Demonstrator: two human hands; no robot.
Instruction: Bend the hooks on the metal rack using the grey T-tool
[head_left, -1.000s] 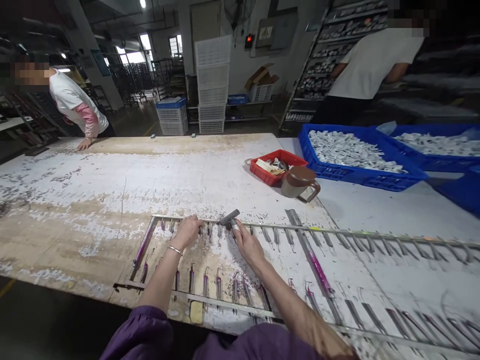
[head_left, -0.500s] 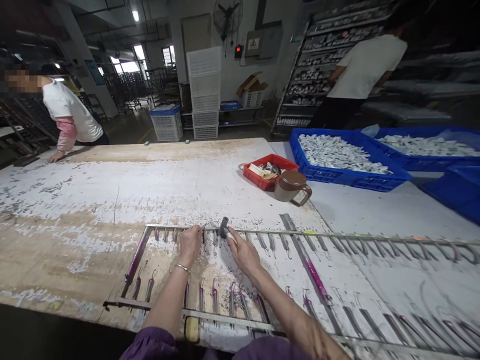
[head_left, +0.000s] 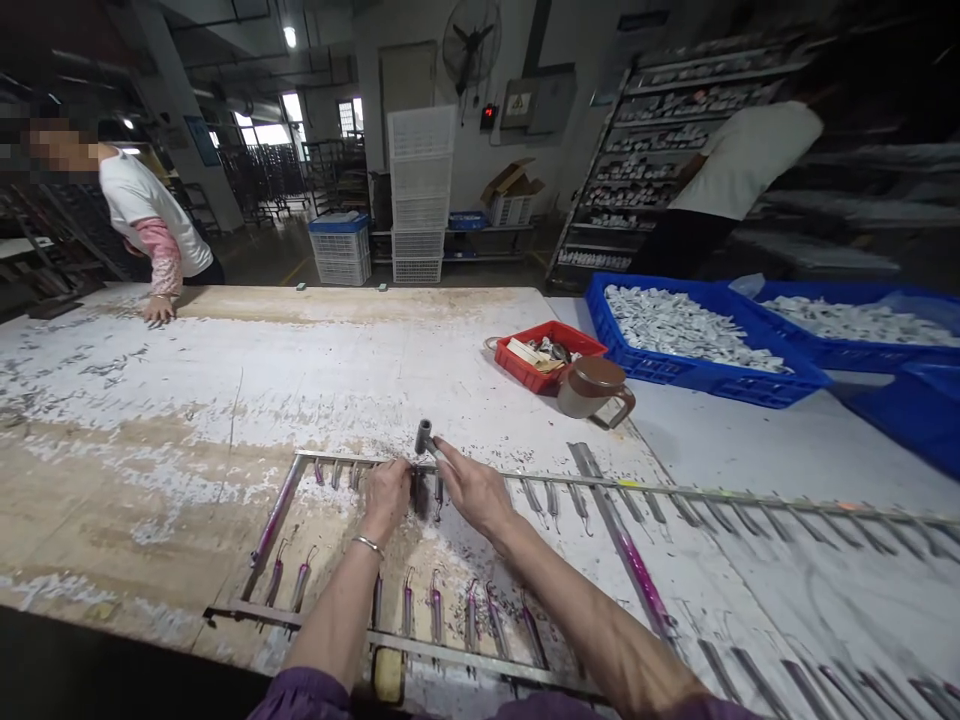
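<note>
My right hand (head_left: 476, 497) is wrapped round the handle of a small hammer (head_left: 424, 436) with a grey cylindrical head. The head is over the far rail of a long metal rack frame (head_left: 536, 474), just right of my left hand. Fingers pinched at that rail, my left hand (head_left: 387, 495) is closed; what lies between its fingertips is hidden. Dark narrow strips with thin hooked ends, such as one hooked strip (head_left: 439, 497), hang from the rail between my hands. More purple-grey strips (head_left: 436, 610) stand along the near rail.
A red tray (head_left: 551, 357) of odds and ends and a lidded brown mug (head_left: 595, 388) sit beyond the rack. Blue crates (head_left: 705, 378) of small white pieces stand at right. A co-worker (head_left: 154, 220) leans on the table's far left; another person (head_left: 750, 165) is by the shelves.
The hammer head has moved left and slightly up, closer to my left hand. My left hand stays at the rail. The co-worker's hand at far left has moved right along the table.
</note>
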